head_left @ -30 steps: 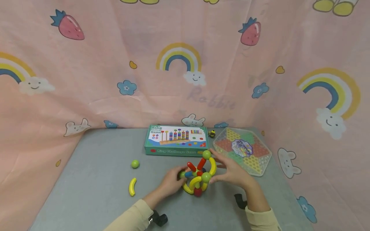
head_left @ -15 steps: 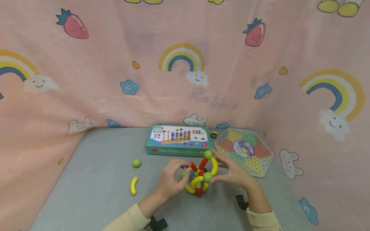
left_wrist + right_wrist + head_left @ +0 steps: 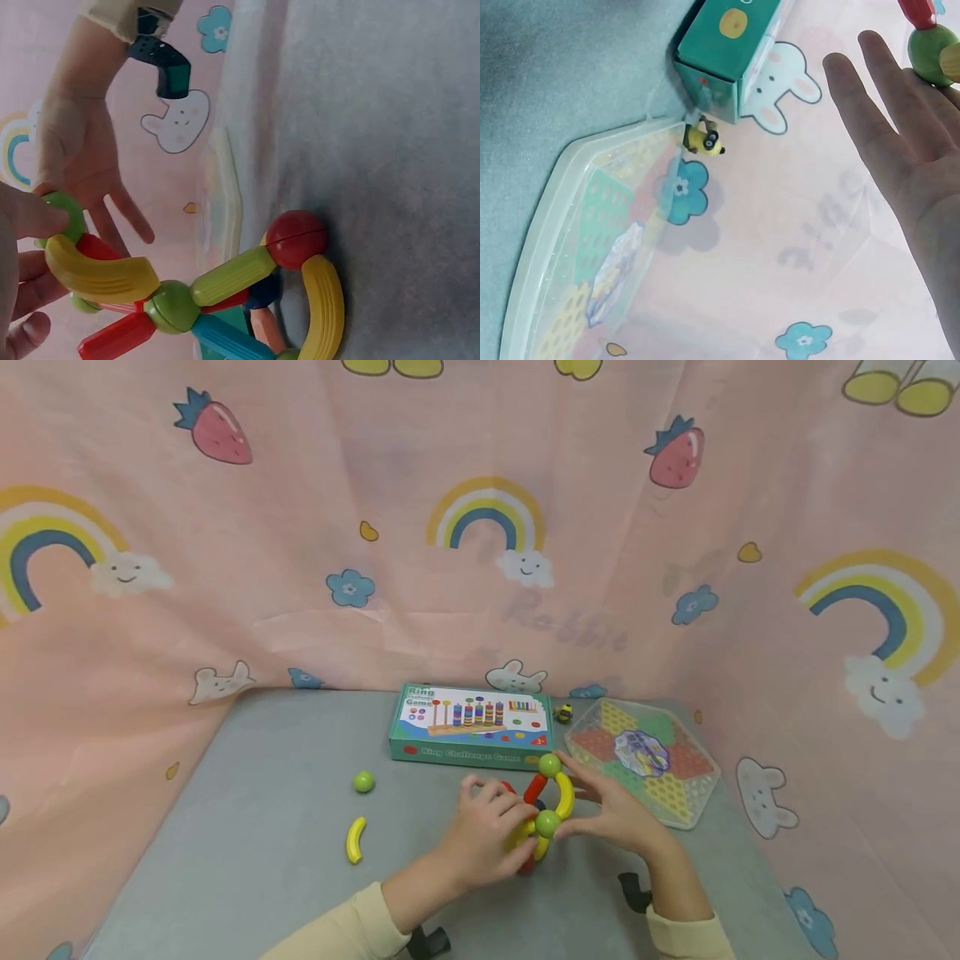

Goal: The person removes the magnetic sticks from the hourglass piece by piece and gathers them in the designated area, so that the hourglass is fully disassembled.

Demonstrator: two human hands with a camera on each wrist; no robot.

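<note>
A ball-and-stick building toy (image 3: 565, 796) made of red, yellow, blue and green pieces stands on the grey table between both hands. My left hand (image 3: 491, 831) covers its near left side, the thumb and fingers closing on a green ball and the yellow curved stick beside it. From the right, my right hand (image 3: 618, 814) steadies the frame, thumb at the near green ball and fingers by the far one. In the left wrist view a green centre ball (image 3: 172, 306) joins several sticks, and a red ball (image 3: 297, 238) sits low near the tabletop.
A loose green ball (image 3: 363, 782) and a yellow curved stick (image 3: 356, 840) lie on the left. Behind the toy is a green Ring Challenge Game box (image 3: 471, 727). A small bee-like figure (image 3: 564, 713) and a clear-lidded hexagonal game board (image 3: 643, 760) are at the back right.
My left hand let go of the toy's left green ball, rose, then moved right onto its near side. The right hand kept its hold. The head view shifted slightly.
</note>
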